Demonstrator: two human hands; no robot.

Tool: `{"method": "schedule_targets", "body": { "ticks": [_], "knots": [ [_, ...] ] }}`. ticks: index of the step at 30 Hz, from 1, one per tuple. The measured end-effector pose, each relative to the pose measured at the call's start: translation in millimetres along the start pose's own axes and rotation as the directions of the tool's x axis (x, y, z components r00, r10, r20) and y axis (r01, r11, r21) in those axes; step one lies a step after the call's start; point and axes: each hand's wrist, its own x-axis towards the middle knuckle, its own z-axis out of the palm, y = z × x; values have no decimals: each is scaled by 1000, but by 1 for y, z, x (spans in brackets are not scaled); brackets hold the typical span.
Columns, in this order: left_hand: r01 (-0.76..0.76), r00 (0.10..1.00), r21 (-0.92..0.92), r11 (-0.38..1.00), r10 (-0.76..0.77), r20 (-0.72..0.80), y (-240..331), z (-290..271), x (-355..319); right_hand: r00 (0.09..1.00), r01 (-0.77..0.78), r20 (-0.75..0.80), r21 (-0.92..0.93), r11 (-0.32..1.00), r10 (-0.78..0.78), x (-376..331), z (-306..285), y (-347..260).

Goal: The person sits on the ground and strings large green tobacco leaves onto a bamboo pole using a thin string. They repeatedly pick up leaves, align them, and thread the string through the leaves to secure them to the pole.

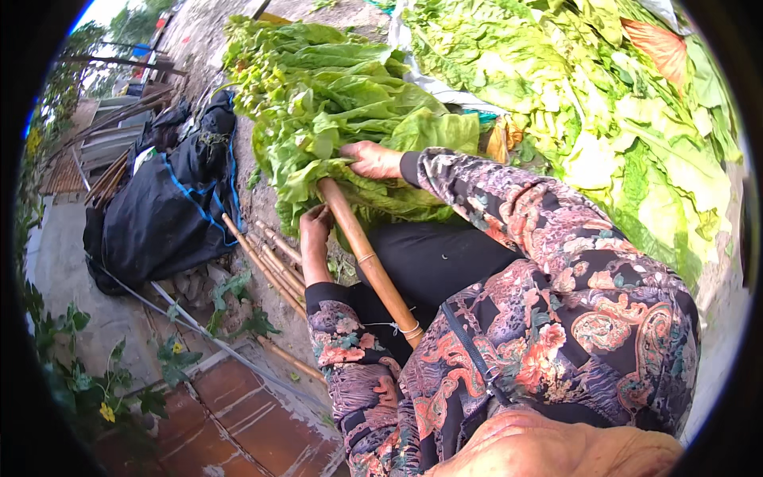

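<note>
Bamboo, tan and jointed, runs the length of the pole (367, 258) that slants across your lap, its lower end bound with pale string near your patterned sleeve and its upper end buried in a bundle of green leaves (334, 119). Your left hand (315, 230) curls its fingers against the pole's left side just below the leaves, touching the wood; whether it fully grips cannot be told from this angle. Your right hand (373, 160) lies knuckles-up on the leaf stems at the top of the pole, fingers closed down over the stems and pressing them to the bamboo. The bundle spreads away from you over bare ground. Beyond your right arm, a much larger heap of pale green leaves (604, 103) fills the upper right, resting on a light sheet. To your left, several thinner bamboo sticks (266, 262) lie side by side on the dirt, just beside a crumpled black tarp with blue edging (171, 199). Farther left, boards and rods are stacked by a path. Near the lower left edge, a vine with yellow flowers (107, 409) trails beside reddish tiles (238, 421).
</note>
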Motion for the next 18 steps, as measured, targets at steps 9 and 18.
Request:
{"method": "schedule_targets", "body": {
  "ticks": [9, 18],
  "knots": [
    [-301, 866, 107, 947, 319, -384, 59, 26, -163, 922, -111, -369, -546, 830, -119, -175, -166, -35],
    [-395, 903, 202, 896, 419, -91, 80, 83, -145, 353, -862, -898, -421, -281, 263, -493, -355, -27]
  ]
}}
